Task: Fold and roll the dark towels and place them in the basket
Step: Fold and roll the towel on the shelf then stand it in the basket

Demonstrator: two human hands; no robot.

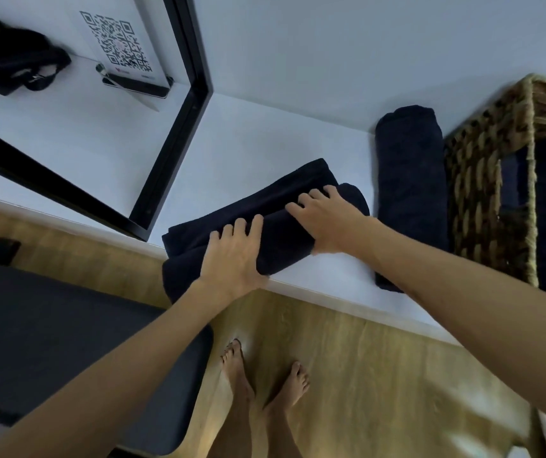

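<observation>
Fingers [232,231] press one towel [265,206] — second rolled [410,180].

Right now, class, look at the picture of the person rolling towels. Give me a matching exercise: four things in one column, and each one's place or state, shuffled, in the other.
Things:
1. towel under the hands
2. rolled towel
3. woven basket
4. QR code sign

Places or states:
A. standing at the far right of the white shelf
B. half rolled, both hands pressing on it
C. fully rolled, lying just left of the basket
D. propped upright at the far left

Pairs: 1-B, 2-C, 3-A, 4-D
</observation>
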